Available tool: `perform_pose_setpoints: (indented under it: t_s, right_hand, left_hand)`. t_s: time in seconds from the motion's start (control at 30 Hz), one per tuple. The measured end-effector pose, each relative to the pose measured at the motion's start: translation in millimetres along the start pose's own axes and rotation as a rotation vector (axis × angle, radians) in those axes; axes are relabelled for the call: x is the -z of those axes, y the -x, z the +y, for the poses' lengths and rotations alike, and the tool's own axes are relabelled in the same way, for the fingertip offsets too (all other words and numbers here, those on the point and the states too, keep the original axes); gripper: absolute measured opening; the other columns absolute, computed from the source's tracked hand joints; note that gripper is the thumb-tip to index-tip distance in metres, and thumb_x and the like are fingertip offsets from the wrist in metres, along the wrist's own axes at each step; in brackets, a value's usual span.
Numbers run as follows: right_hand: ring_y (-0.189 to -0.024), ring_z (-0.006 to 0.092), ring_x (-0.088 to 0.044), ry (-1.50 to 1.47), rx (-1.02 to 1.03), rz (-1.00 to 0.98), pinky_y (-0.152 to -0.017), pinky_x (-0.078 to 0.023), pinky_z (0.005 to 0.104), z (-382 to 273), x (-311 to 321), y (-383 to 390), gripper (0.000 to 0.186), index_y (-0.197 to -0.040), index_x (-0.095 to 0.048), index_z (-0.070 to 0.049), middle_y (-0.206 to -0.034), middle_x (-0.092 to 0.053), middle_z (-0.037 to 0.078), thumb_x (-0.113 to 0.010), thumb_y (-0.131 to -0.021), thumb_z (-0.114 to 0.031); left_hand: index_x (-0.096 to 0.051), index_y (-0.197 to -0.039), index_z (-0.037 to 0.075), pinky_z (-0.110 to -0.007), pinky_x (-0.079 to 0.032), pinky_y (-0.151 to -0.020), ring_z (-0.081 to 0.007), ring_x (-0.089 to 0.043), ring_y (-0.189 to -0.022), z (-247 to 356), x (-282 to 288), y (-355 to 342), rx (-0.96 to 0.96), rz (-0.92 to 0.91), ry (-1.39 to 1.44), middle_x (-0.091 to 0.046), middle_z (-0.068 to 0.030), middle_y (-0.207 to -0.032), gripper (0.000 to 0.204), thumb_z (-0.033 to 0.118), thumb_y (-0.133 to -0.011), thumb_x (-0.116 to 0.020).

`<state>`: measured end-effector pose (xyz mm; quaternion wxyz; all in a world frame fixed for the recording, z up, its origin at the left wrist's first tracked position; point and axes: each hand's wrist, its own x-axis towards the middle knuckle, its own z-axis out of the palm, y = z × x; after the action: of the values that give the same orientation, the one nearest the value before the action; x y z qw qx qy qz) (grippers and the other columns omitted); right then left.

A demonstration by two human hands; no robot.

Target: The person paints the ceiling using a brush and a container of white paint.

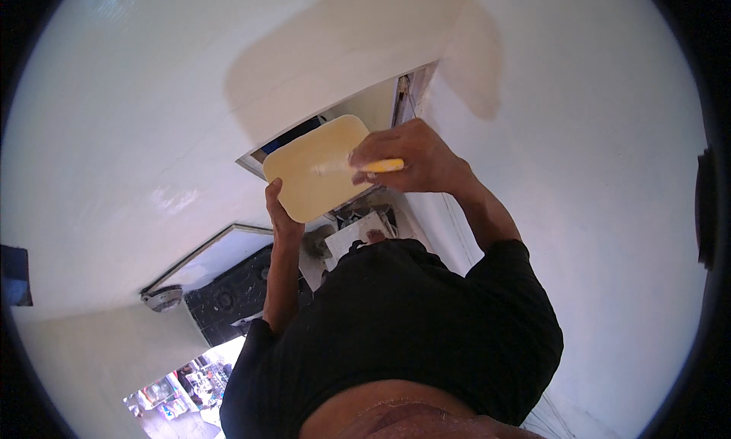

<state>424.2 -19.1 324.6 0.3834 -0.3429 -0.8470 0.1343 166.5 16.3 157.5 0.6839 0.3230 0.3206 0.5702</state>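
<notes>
My left hand (285, 218) grips a pale yellow tray (304, 191) with rounded corners by its near left edge. The thumb lies on the rim, and the other fingers are hidden beneath. From the right, my right hand (407, 157) closes round a yellow-handled tool (384, 166) over the tray's right side. The handle's butt sticks out at the palm side. A whitish streak runs from my fingertips toward the tray's middle; whether it is the tool's working end or a smear is unclear.
A white wall (601, 157) rises at the right. Behind the tray is a recessed opening (354, 100). Lower left are a framed white panel (213, 256), a dark marbled surface (228, 290) and a bright doorway (183, 389) with many goods beyond.
</notes>
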Motion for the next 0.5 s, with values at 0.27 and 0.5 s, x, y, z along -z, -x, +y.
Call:
perform_pose_setpoints:
  t_s: [0.27,0.5]
  right_hand:
    - [-0.075,0.0203,-0.070,-0.219,-0.085,-0.227,-0.069,-0.053,0.0284,5,3,4,0.020,-0.088,-0.070,-0.008,-0.089,-0.072,0.006,-0.080,-0.071,-0.010]
    - [-0.074,0.0202,-0.068,-0.120,-0.138,0.038,-0.068,-0.052,0.0307,30,4,-4,0.021,-0.089,-0.069,-0.008,-0.084,-0.071,0.005,-0.079,-0.073,-0.017]
  left_hand:
    - [-0.048,-0.127,0.001,-0.037,-0.047,-0.090,-0.0238,-0.059,-0.105,3,-7,-4,-0.017,0.049,0.012,-0.059,-0.0127,-0.116,0.056,0.043,-0.089,-0.045]
    - [-0.053,-0.121,0.001,-0.032,-0.050,-0.083,-0.0197,-0.062,-0.097,-1,-12,-3,0.019,0.013,0.035,-0.063,-0.0096,-0.106,0.052,0.041,-0.089,-0.046]
